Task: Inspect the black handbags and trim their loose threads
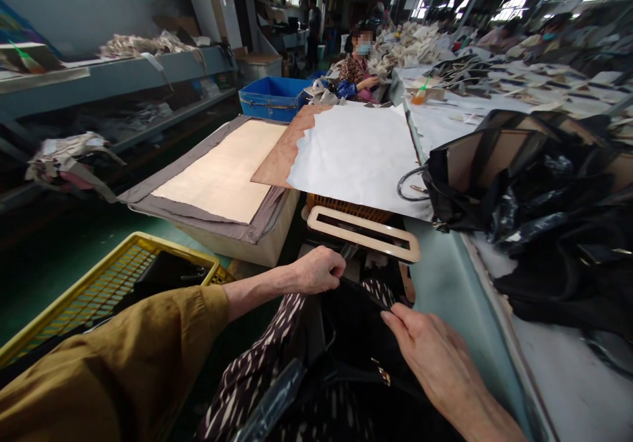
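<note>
A black bag [353, 333] lies across my lap, its upper edge stretched between my two hands. My left hand [319, 270] is closed in a fist on one end of that edge. The other end is pinched between the thumb and fingers of my right hand [430, 340]. Small gold-coloured hardware [382, 373] and a plastic-wrapped strap or handle [277, 396] show on the bag. Just beyond my left hand is a long, narrow beige frame [412, 249] with rounded ends and a dark slot, on a metal support. The inside of the bag is too dark to make out.
More black bags [534, 185] are heaped on the workbench [448, 297] to my right. Ahead, a white sheet [356, 152] covers brown board beside a cloth-topped bin [247, 247]. A yellow basket [138, 241] stands at left, a blue tub [270, 99] farther back. A masked co-worker [359, 66] sits beyond.
</note>
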A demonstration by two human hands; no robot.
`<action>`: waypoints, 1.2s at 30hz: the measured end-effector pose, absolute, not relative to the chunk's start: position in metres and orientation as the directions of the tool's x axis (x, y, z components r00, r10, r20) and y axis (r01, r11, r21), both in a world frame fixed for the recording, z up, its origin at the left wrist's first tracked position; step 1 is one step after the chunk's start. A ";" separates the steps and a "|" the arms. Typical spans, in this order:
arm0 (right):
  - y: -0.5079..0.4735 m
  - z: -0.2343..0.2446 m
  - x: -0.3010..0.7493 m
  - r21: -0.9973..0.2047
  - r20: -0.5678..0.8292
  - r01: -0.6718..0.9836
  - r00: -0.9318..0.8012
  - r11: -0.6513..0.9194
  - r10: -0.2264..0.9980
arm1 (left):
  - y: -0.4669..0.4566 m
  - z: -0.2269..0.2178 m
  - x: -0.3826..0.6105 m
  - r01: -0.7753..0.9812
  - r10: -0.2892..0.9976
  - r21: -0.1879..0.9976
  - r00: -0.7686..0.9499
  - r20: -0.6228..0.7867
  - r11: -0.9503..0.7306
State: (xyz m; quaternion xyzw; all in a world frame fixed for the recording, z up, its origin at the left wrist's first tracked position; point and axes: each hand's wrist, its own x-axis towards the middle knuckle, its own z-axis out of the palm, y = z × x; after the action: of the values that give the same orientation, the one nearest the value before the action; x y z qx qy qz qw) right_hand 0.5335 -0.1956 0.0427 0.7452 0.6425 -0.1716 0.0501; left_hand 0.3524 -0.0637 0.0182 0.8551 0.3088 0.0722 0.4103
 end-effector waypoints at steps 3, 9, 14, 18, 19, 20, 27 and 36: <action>-0.196 0.043 0.534 -0.150 -0.328 0.974 0.111 -0.167 0.938 | -0.064 0.017 0.354 0.474 0.607 0.752 0.785 -0.125 -0.458; -0.198 0.044 0.537 -0.163 -0.333 0.974 0.097 -0.158 0.938 | -0.062 0.020 0.352 0.473 0.623 0.779 0.770 -0.139 -0.410; -0.199 0.043 0.539 -0.139 -0.320 0.982 0.078 -0.128 0.944 | -0.059 0.022 0.352 0.433 0.528 0.835 0.822 -0.211 -0.341; -0.200 0.042 0.540 -0.138 -0.321 0.983 0.074 -0.124 0.944 | -0.057 0.017 0.351 0.490 0.520 0.827 0.800 -0.300 -0.276; -0.200 0.042 0.540 -0.142 -0.319 0.982 0.072 -0.123 0.945 | -0.057 0.015 0.352 0.493 0.516 0.827 0.799 -0.309 -0.269; -0.200 0.042 0.540 -0.141 -0.317 0.982 0.076 -0.126 0.945 | -0.056 0.013 0.352 0.488 0.509 0.832 0.804 -0.309 -0.266; -0.194 0.045 0.535 0.004 -0.294 0.995 0.095 -0.099 0.951 | -0.059 0.010 0.356 0.471 0.490 0.840 0.818 -0.302 -0.269; -0.174 0.051 0.522 -0.105 -0.273 0.992 0.044 -0.076 0.961 | -0.066 0.020 0.361 0.478 0.462 0.828 0.829 -0.315 -0.293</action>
State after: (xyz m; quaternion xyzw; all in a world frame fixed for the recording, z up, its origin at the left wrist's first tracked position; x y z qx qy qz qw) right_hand 0.5216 -0.1737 0.0510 0.7204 0.6776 -0.1370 0.0562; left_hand 0.3605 -0.0656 0.0198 0.8040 0.2923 -0.0076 0.5178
